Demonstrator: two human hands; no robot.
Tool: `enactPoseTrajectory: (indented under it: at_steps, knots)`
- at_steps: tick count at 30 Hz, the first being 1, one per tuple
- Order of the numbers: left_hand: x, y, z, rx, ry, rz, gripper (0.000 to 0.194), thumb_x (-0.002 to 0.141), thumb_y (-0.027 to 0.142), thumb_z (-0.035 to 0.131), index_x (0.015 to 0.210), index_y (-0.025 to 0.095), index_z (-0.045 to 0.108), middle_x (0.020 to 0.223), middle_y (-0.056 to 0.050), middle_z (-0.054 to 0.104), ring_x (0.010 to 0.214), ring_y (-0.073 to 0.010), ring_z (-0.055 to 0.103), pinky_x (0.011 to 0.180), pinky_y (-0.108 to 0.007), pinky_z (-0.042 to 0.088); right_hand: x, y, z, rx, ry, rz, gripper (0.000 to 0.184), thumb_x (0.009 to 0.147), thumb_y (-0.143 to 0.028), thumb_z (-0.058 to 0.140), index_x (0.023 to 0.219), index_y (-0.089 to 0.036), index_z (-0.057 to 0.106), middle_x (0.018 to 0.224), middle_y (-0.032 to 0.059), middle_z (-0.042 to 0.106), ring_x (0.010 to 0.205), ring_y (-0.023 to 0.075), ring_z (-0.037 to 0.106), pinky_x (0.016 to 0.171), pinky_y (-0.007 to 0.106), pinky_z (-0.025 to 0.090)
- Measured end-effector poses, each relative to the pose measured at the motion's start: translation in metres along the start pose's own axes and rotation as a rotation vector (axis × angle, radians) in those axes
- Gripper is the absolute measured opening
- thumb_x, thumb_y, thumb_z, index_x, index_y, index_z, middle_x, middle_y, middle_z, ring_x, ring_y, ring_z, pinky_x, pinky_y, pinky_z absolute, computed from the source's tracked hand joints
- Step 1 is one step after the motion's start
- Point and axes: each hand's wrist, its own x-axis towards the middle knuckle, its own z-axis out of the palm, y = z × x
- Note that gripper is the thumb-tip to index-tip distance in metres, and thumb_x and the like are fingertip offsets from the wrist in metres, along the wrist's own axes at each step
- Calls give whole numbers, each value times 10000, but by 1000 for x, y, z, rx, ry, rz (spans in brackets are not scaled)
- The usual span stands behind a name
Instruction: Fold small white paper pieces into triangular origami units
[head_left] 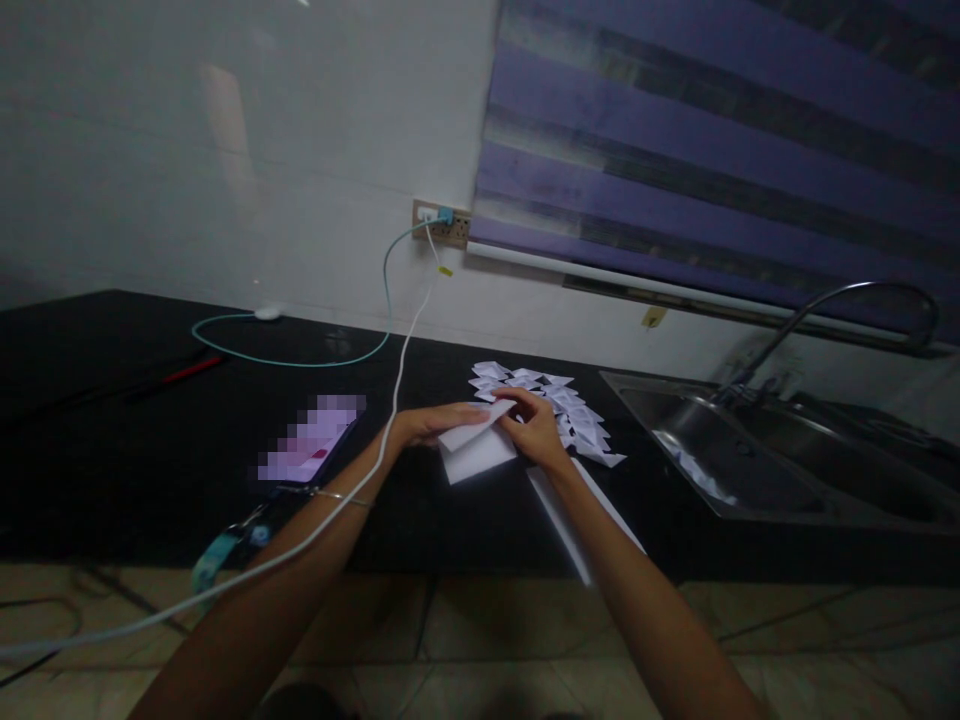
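Observation:
Between my two hands is a sheet of white paper (pixel 477 458), its top part folded over toward me. My left hand (pixel 442 420) grips the paper's left side, thumb on top. At the upper right corner, my right hand (pixel 534 425) pinches the folded edge between thumb and fingers. Just behind my right hand lie several folded white paper pieces (pixel 581 418), grouped in rows on the black counter (pixel 420 520). White paper strips or sheets (pixel 559 525) lie under my right forearm, which hides part of them.
A phone (pixel 319 440) with a lit screen and a strap lies left of my left arm. A white cable (pixel 397 400) runs from the wall socket (pixel 442 222) across my left forearm. A metal sink (pixel 720 470) with a faucet (pixel 787 325) is at the right.

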Motion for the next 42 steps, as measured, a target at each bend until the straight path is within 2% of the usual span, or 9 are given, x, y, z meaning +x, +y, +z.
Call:
enactPoseTrajectory:
  at_steps: [1, 3, 9, 12, 15, 22, 29, 34, 42]
  knots:
    - [3, -1, 0, 24, -118, -102, 206, 667, 277, 842, 792, 147, 742, 694, -70, 710, 627, -190, 661, 553, -260, 463, 0, 0, 1, 20, 25, 8, 313, 756, -264, 710, 1068, -235, 708, 1046, 53, 721, 912, 197, 663, 791, 320, 523]
    - [9, -2, 2, 32, -215, -181, 301, 662, 346, 858, 816, 120, 734, 692, -76, 704, 551, -147, 610, 514, -241, 431, 1, 0, 3, 57, 106, 35, 337, 777, -312, 696, 1104, -233, 672, 1043, 59, 704, 944, 201, 659, 797, 315, 528]
    - [19, -7, 4, -100, -30, 16, 475, 683, 417, 854, 1001, 103, 692, 770, -84, 715, 594, -142, 630, 550, -245, 476, 2, 4, 4, 256, 314, 151, 357, 905, -551, 536, 1051, -230, 593, 868, 32, 634, 683, 145, 583, 531, 244, 445]
    - [21, -9, 5, -139, 92, 96, 546, 673, 384, 859, 1100, 102, 671, 856, -110, 734, 632, -154, 650, 570, -255, 504, 1, 5, 6, 210, 276, 191, 381, 875, -609, 561, 922, -232, 585, 744, 0, 579, 607, 134, 527, 481, 235, 385]
    - [22, -11, 6, -145, 146, 163, 613, 667, 367, 855, 1183, 110, 647, 949, -133, 744, 674, -171, 673, 582, -258, 518, -1, 6, 9, 121, 178, 201, 399, 831, -621, 620, 798, -225, 588, 653, -16, 549, 582, 136, 509, 514, 251, 406]
    - [21, -12, 12, -144, 157, 166, 663, 646, 302, 853, 1237, 120, 615, 1027, -143, 741, 776, -214, 707, 586, -252, 517, -5, 4, 15, 34, 97, 146, 342, 824, -546, 674, 758, -211, 656, 684, 4, 638, 652, 166, 589, 626, 290, 478]
    - [20, -13, 14, -161, 142, 154, 653, 609, 267, 862, 1200, 109, 634, 1006, -144, 743, 829, -232, 708, 628, -266, 530, -7, 5, 14, -58, 47, 108, 335, 812, -506, 706, 694, -196, 666, 656, -11, 620, 619, 143, 540, 603, 276, 439]
    - [20, -15, 15, -182, 85, 114, 641, 591, 297, 878, 1159, 108, 649, 935, -116, 743, 716, -187, 677, 615, -264, 521, -11, 8, 17, 74, -8, 171, 312, 795, -503, 721, 841, -196, 749, 766, 9, 710, 685, 178, 618, 646, 308, 502]
    - [18, -21, 10, -62, 86, 129, 490, 698, 440, 826, 1006, 76, 715, 786, -78, 713, 641, -139, 619, 593, -241, 454, -8, 11, 13, 141, 76, 207, 371, 737, -507, 777, 896, -172, 775, 837, 52, 757, 755, 210, 668, 697, 336, 527]
